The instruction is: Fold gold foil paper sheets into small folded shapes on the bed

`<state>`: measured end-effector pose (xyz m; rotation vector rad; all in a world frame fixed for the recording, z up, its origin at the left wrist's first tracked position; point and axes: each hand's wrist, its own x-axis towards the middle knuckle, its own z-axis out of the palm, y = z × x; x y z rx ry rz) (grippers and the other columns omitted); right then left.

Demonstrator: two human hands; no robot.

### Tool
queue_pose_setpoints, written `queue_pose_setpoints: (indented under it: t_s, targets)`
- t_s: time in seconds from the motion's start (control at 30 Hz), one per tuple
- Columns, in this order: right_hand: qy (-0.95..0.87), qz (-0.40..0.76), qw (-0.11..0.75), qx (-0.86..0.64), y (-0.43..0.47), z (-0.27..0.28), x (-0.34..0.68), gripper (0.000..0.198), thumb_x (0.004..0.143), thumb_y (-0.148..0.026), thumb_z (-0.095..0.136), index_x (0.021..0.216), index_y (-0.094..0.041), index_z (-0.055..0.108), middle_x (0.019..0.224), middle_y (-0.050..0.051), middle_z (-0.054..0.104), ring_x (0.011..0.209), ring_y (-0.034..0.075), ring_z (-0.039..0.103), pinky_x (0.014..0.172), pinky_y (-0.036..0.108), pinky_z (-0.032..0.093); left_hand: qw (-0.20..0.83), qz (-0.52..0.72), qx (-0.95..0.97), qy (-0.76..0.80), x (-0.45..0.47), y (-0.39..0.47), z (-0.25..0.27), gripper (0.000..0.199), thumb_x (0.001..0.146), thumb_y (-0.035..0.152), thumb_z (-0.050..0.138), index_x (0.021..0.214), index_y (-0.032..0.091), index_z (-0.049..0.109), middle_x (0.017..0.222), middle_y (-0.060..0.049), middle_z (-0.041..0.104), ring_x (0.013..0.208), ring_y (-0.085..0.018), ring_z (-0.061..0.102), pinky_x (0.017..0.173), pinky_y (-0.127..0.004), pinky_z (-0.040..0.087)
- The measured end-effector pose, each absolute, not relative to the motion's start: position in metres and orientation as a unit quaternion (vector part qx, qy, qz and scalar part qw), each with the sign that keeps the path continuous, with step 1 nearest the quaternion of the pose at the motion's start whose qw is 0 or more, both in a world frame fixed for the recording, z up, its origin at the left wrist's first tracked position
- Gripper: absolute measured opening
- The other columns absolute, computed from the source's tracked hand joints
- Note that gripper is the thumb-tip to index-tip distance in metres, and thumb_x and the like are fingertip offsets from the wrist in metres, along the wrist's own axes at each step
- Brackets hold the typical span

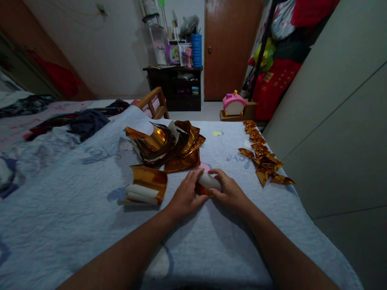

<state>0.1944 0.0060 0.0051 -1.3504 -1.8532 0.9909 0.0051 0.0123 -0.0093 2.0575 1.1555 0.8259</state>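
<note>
Between my two hands is a sheet of gold foil paper [209,181], curled into a roll with its pale back outward and some gold showing underneath. My left hand [190,189] grips its left end, fingers over the top and thumb at the near side. At the right end, my right hand [228,188] pinches it between thumb and fingers. Left of my hands lies a curled stack of gold sheets [149,179] with rolled white edges. Behind it is a larger fanned pile of gold foil paper [169,143]. Folded gold paper pieces [263,157] lie in a row to the right.
A pale blue patterned bedspread [90,225] covers the bed under everything. Dark clothes [87,123] lie at the far left. A wooden chair [154,102] and a pink toy [234,104] stand past the far edge, and a pale cabinet [335,121] borders the right side.
</note>
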Motion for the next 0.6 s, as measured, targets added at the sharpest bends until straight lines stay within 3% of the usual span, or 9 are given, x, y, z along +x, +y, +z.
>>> queue_pose_setpoints:
  t_s: [0.17,0.27,0.33,0.5,0.6]
  targets:
    - [-0.648,0.439,0.370,-0.501,0.0072,0.0046,0.1953,0.040,0.079,-0.017,0.062,0.117,-0.022,0.053,0.104,0.006,0.068,0.089,0.020,0.065,0.077,0.032,0.050,0.375,0.392,0.698,0.466,0.0047,0.0115,-0.0085,0.082,0.076,0.026,0.077,0.145,0.028,0.033,0.138,-0.010,0.045,0.119,-0.025,0.057,0.101,-0.041,0.049]
    - [-0.608,0.488,0.393,-0.488,0.0077,0.0032,0.1943,0.043,0.080,-0.022,0.063,0.121,-0.023,0.050,0.099,0.005,0.068,0.084,0.019,0.066,0.073,0.032,0.051,0.455,0.412,0.634,0.470,0.0061,0.0124,-0.0091,0.087,0.075,0.026,0.077,0.146,0.030,0.028,0.137,-0.010,0.045,0.099,-0.018,0.065,0.085,-0.034,0.054]
    - [-0.578,0.526,0.408,-0.472,0.0080,0.0010,0.1929,0.048,0.080,-0.025,0.064,0.125,-0.023,0.046,0.099,0.005,0.069,0.083,0.019,0.067,0.070,0.032,0.052,0.522,0.425,0.586,0.452,0.0081,0.0136,-0.0088,0.086,0.074,0.027,0.077,0.144,0.030,0.028,0.134,-0.010,0.050,0.096,-0.017,0.067,0.082,-0.032,0.055]
    - [-0.516,0.610,0.425,-0.424,0.0089,-0.0033,0.1905,0.065,0.074,-0.025,0.071,0.130,-0.026,0.037,0.108,0.007,0.069,0.086,0.021,0.070,0.068,0.033,0.055,0.624,0.446,0.503,0.399,0.0114,0.0160,-0.0045,0.066,0.079,0.029,0.072,0.134,0.024,0.036,0.116,-0.008,0.067,0.104,-0.021,0.068,0.086,-0.033,0.055]
    - [-0.513,0.606,0.428,-0.433,0.0096,-0.0015,0.1938,0.066,0.074,-0.027,0.073,0.130,-0.026,0.038,0.099,0.003,0.068,0.081,0.020,0.069,0.068,0.033,0.054,0.643,0.442,0.488,0.392,0.0104,0.0159,-0.0012,0.052,0.083,0.030,0.068,0.128,0.023,0.043,0.114,-0.007,0.069,0.101,-0.020,0.068,0.084,-0.032,0.055]
